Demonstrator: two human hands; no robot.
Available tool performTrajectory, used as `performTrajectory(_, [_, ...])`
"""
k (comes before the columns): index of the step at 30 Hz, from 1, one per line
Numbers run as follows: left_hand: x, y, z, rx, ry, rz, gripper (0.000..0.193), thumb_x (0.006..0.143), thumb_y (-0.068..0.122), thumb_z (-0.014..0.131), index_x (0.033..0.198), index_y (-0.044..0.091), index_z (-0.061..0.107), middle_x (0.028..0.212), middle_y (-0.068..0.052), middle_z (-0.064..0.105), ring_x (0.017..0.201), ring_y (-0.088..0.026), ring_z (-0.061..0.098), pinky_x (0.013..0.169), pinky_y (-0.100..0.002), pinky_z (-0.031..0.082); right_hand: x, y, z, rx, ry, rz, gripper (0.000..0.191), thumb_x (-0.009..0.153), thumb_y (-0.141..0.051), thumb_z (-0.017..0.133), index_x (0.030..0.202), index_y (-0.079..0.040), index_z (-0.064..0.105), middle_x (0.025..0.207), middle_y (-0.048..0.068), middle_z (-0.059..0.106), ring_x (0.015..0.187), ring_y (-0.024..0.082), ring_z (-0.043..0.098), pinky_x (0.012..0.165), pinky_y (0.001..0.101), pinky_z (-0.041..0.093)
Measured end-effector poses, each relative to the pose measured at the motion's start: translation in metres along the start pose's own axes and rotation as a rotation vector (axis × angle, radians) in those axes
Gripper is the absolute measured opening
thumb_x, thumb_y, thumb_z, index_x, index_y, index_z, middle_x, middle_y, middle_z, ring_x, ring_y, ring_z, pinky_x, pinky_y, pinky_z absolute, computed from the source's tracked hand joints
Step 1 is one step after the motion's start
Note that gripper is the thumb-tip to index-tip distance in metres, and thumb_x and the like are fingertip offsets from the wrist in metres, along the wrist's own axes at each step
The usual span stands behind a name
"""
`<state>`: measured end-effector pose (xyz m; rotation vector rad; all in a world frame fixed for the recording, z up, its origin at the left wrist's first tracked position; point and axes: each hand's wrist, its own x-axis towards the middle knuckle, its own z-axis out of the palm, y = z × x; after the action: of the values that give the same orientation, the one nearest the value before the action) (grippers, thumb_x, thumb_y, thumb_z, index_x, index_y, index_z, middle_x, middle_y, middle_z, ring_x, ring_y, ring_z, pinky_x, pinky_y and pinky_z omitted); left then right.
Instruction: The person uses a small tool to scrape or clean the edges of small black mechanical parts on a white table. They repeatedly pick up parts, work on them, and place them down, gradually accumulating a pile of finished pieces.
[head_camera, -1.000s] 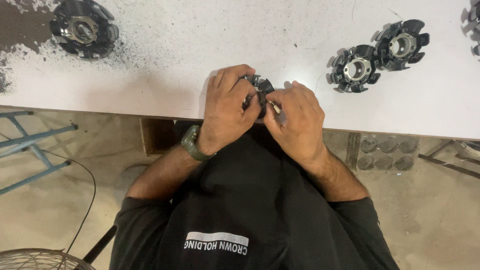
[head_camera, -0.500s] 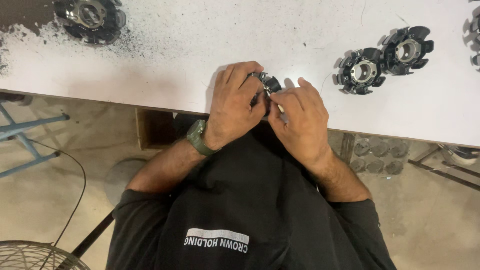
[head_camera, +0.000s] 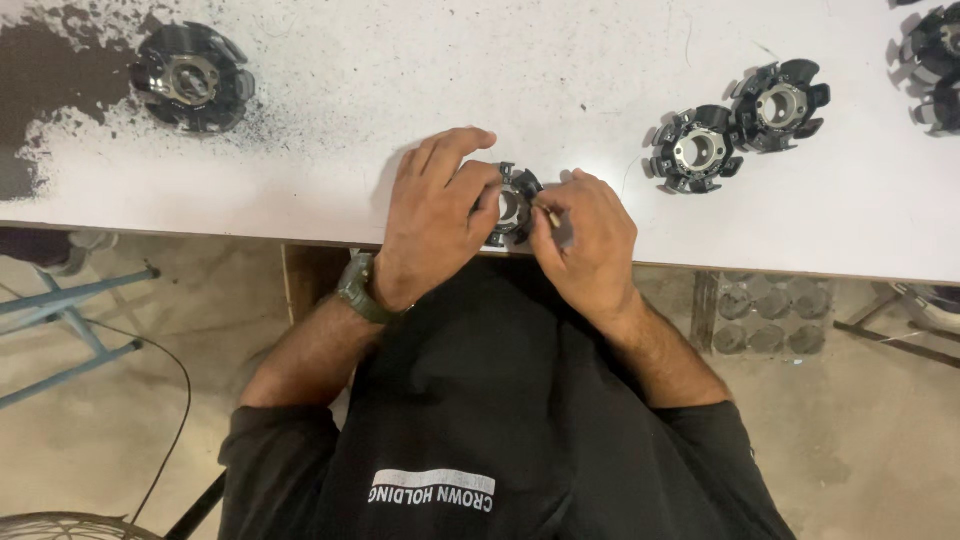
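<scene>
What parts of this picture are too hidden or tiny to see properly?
Head view only:
- The round black part in both hands: mostly hidden by the left hand and right hand.
- The small thing pinched in the right fingers: too small to identify.
- More black parts at the right edge: cut off by the frame.
- The grey items under the table: dim and unclear.

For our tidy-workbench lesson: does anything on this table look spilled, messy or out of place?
Yes. Dark powder or worn paint spreads over the white table's far left corner, speckling outward around a black round part. The left hand and right hand hold a similar part at the near edge.
</scene>
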<state>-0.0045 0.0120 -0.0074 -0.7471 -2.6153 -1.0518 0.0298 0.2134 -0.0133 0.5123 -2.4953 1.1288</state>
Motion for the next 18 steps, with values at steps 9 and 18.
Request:
performTrajectory(9, [0.003, 0.010, -0.006, -0.021, -0.134, 0.112, 0.017, 0.091, 0.007, 0.071, 0.108, 0.005, 0.068, 0.124, -0.011, 0.064, 0.112, -0.031, 0.062, 0.097, -0.046, 0.047, 0.002, 0.003, -0.006, -0.020, -0.053, -0.009, 0.025, 0.087, 0.005, 0.076, 0.106, -0.004, 0.062, 0.098, 0.010, 0.065, 0.095, 0.031, 0.066, 0.111, 0.0526, 0.053])
performTrajectory(18, [-0.008, 0.007, 0.004, -0.115, -0.050, -0.054, 0.015, 0.092, 0.004, 0.072, 0.106, 0.004, 0.064, 0.118, -0.011, 0.066, 0.106, -0.032, 0.066, 0.091, -0.042, 0.054, -0.007, 0.004, 0.000, -0.026, -0.028, -0.105, 0.029, 0.084, 0.004, 0.080, 0.106, -0.005, 0.065, 0.107, 0.012, 0.068, 0.108, 0.031, 0.067, 0.111, 0.0560, 0.049])
